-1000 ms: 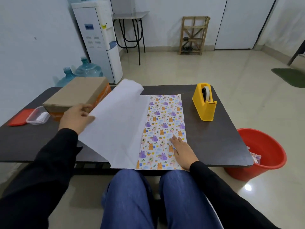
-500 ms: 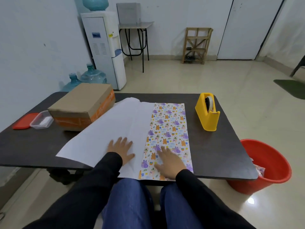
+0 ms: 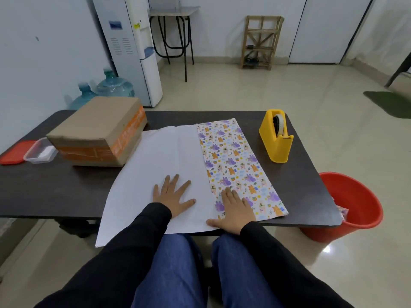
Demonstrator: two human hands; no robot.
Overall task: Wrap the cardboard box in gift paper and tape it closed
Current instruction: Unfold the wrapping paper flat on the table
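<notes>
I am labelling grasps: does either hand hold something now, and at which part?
Nothing is held. The left hand lies flat on the white side of the gift paper, the right hand flat on its printed strip.

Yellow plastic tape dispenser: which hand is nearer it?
Right. The right hand rests on patterned paper, left of the yellow plastic tape dispenser; the left hand lies farther left on white paper.

I see a matt brown cardboard box [image 3: 95,123], smooth gift paper [image 3: 164,156] with a matt white back, a dark matt table [image 3: 307,183], a glossy yellow plastic tape dispenser [image 3: 274,145], a shiny red plastic bucket [image 3: 355,210]
</notes>
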